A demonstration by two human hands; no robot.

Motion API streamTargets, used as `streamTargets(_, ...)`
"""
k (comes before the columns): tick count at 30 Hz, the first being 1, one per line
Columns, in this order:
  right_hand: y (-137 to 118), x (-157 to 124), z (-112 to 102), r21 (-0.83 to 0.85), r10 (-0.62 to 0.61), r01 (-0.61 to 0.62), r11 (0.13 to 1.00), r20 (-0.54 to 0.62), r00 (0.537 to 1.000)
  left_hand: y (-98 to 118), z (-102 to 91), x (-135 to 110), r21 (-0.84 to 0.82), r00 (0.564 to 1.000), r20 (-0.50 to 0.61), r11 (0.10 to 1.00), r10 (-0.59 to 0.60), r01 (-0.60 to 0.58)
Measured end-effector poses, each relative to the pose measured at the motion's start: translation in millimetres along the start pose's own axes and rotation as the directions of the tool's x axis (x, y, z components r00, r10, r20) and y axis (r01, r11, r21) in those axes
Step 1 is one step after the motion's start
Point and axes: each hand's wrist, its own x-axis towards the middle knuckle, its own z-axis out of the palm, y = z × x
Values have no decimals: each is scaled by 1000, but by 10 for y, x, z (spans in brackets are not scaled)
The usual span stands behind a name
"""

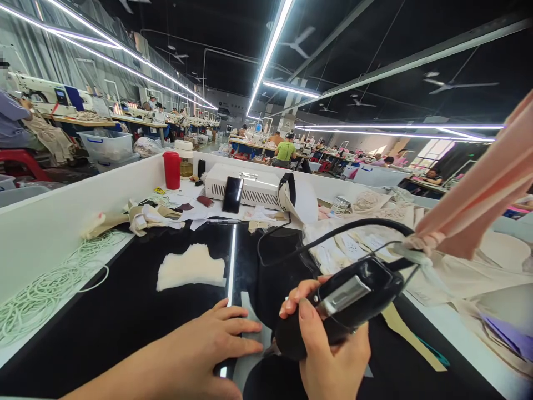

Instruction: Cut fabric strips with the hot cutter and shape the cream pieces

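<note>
My right hand [328, 344] is wrapped round a black handheld electric fabric cutter [345, 303] with a silver lever on top. Its lower tip meets the black fabric [125, 311] beside a pale, curved pattern piece [249, 303]. My left hand [225, 339] lies flat with fingers apart, pressing on that piece left of the tip. The contact point is partly hidden behind fingers and tool. Pink cloth [478, 189] is tied to the cutter's cord end and rises to the upper right. A cream stack of cut fabric [191, 266] sits beyond my left hand.
Green cord [58, 294] lies tangled along the left edge. A phone [232, 194], a white vented box [212, 186], a red cup [171, 170] and a visor [287, 191] stand at the back. Beige fabrics and a purple piece [508, 336] cover the right; people sew beyond.
</note>
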Motion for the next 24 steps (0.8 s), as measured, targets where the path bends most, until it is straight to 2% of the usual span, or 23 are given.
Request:
streamTargets(9,12,-94,29,89,8,-11,996,32,999,-9,13,-1,-37,1000,2,999,13,-13)
streamTargets(15,-5,-91,39,94,29,-32,995,37,999,-137,121,-17,-70,993,-86,994,82,-88)
streamTargets(24,-16,-190,15,153,-9,-13,988,145,989,-168,160,-7,-43,980,-142,989,136,-144)
